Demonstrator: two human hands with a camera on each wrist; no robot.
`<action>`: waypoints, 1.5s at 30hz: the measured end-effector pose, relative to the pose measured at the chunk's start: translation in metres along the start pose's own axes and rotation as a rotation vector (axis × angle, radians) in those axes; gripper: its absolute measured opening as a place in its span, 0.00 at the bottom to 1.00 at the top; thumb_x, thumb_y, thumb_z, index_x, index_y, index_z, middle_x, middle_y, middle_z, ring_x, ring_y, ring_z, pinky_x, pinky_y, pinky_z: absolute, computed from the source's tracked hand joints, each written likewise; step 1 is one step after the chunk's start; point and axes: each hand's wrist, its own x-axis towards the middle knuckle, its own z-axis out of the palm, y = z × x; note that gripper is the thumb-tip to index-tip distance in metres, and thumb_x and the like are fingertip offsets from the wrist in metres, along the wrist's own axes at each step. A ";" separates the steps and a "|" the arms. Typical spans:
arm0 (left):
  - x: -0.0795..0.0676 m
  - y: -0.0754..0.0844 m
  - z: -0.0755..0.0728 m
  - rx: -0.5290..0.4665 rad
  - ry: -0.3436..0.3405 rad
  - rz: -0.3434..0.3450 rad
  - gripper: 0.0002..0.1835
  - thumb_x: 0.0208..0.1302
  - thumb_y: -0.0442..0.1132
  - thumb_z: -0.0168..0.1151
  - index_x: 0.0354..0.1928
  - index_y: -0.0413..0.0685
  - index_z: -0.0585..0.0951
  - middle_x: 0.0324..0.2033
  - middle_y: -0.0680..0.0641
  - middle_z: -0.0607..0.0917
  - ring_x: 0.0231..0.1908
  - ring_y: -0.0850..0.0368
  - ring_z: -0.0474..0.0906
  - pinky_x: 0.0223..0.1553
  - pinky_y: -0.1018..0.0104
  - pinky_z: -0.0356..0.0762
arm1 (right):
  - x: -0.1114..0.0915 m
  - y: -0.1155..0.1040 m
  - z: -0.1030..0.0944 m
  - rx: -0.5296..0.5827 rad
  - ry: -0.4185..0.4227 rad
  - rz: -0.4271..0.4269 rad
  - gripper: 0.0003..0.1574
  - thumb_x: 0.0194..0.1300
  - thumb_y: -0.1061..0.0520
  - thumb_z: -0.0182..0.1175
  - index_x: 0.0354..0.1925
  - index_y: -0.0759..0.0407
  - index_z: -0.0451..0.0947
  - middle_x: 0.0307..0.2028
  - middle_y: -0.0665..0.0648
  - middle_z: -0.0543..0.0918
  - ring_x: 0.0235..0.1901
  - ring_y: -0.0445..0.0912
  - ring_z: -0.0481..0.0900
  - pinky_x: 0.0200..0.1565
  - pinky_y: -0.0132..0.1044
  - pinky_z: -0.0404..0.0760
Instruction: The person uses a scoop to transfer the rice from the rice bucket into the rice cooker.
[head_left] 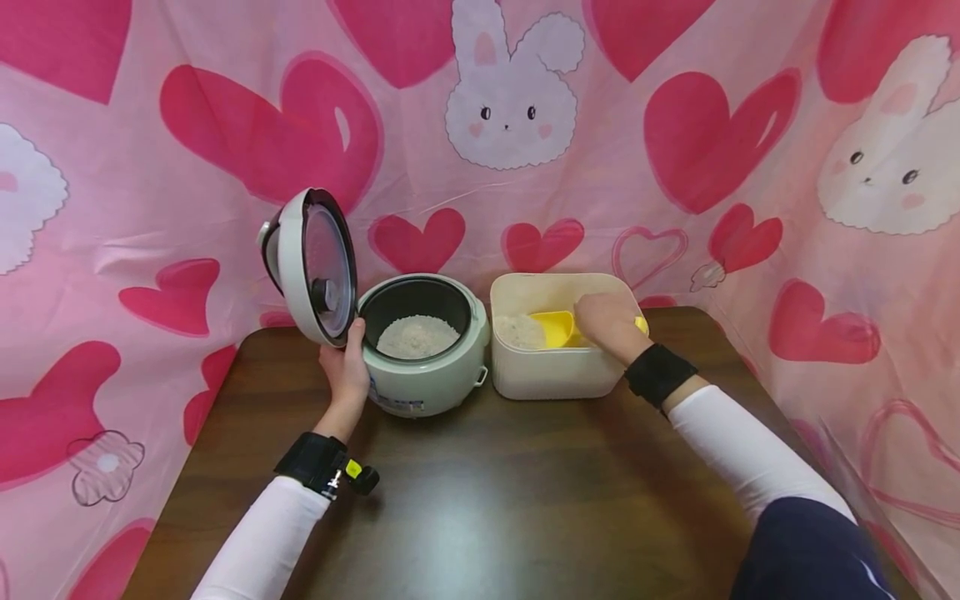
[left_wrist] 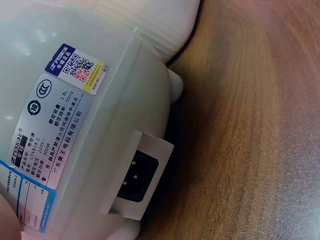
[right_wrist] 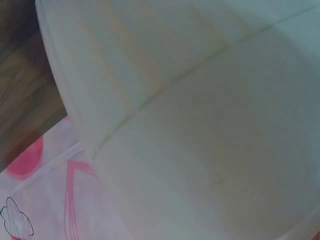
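A pale green rice cooker (head_left: 427, 387) stands at the back of the table, its lid (head_left: 292, 267) raised to the left. White rice (head_left: 417, 336) lies in its dark inner pot. My left hand (head_left: 347, 375) holds the lid's lower edge beside the pot, thumb on the near side and the other fingers partly hidden behind. To the right is a cream bin (head_left: 555, 375) with more rice (head_left: 521, 332) in it. My right hand (head_left: 606, 321) reaches over the bin and grips the handle of a yellow scoop (head_left: 555, 327). The scoop's bowl sits down in the bin against the rice.
The brown wooden table (head_left: 480, 500) extends in front of both containers. A pink cloth (head_left: 420, 150) with hearts and rabbits hangs close behind and at the sides. On the cooker's side, the left wrist view shows a power socket (left_wrist: 135, 177) and a label (left_wrist: 50, 130).
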 end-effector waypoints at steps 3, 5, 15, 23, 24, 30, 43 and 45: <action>0.000 0.001 0.000 0.007 -0.006 0.003 0.30 0.74 0.52 0.59 0.69 0.39 0.74 0.65 0.42 0.79 0.63 0.51 0.72 0.73 0.54 0.62 | 0.000 0.000 -0.001 0.029 -0.003 -0.023 0.16 0.61 0.54 0.73 0.39 0.61 0.80 0.25 0.57 0.78 0.29 0.53 0.74 0.43 0.45 0.83; 0.001 0.001 0.001 0.008 -0.006 0.003 0.30 0.74 0.52 0.59 0.69 0.39 0.74 0.65 0.42 0.79 0.63 0.51 0.72 0.73 0.54 0.62 | 0.000 0.000 -0.002 0.061 -0.001 -0.050 0.14 0.61 0.54 0.73 0.37 0.61 0.79 0.24 0.56 0.77 0.28 0.52 0.73 0.40 0.43 0.82; 0.000 0.004 0.004 -0.008 -0.006 0.004 0.29 0.75 0.52 0.58 0.69 0.40 0.75 0.65 0.42 0.80 0.62 0.52 0.72 0.73 0.55 0.63 | -0.005 0.001 -0.008 0.266 0.009 -0.123 0.17 0.63 0.54 0.73 0.39 0.62 0.75 0.27 0.57 0.76 0.31 0.52 0.73 0.39 0.41 0.79; 0.001 0.002 0.008 0.001 0.030 0.037 0.28 0.72 0.49 0.60 0.64 0.36 0.79 0.60 0.38 0.83 0.58 0.52 0.75 0.67 0.61 0.67 | -0.004 0.005 -0.014 0.467 -0.144 0.024 0.17 0.80 0.50 0.51 0.42 0.64 0.74 0.32 0.60 0.75 0.32 0.54 0.75 0.38 0.40 0.81; 0.001 0.002 0.008 0.002 0.030 0.037 0.28 0.72 0.50 0.60 0.64 0.36 0.79 0.60 0.38 0.83 0.58 0.52 0.75 0.67 0.61 0.67 | -0.003 0.006 -0.015 0.468 -0.155 0.033 0.18 0.80 0.50 0.51 0.42 0.64 0.74 0.32 0.60 0.76 0.32 0.54 0.75 0.38 0.40 0.81; -0.001 0.004 0.007 -0.018 0.040 0.020 0.28 0.72 0.50 0.61 0.64 0.36 0.78 0.60 0.38 0.83 0.58 0.54 0.75 0.68 0.61 0.67 | 0.003 0.010 -0.018 0.471 -0.211 0.087 0.24 0.81 0.46 0.46 0.40 0.65 0.76 0.28 0.59 0.77 0.26 0.52 0.75 0.33 0.37 0.78; -0.001 0.002 0.003 -0.006 0.050 0.007 0.28 0.71 0.50 0.61 0.63 0.36 0.79 0.59 0.37 0.83 0.57 0.52 0.75 0.67 0.60 0.67 | 0.002 0.028 -0.013 0.606 -0.198 0.142 0.30 0.81 0.41 0.45 0.33 0.62 0.77 0.22 0.56 0.76 0.20 0.51 0.71 0.27 0.35 0.71; -0.001 0.001 0.003 -0.003 0.055 0.009 0.28 0.71 0.51 0.61 0.62 0.35 0.79 0.58 0.38 0.83 0.56 0.54 0.76 0.66 0.61 0.68 | 0.001 0.030 -0.012 0.622 -0.199 0.137 0.31 0.81 0.41 0.44 0.31 0.62 0.76 0.21 0.56 0.76 0.19 0.51 0.71 0.27 0.36 0.71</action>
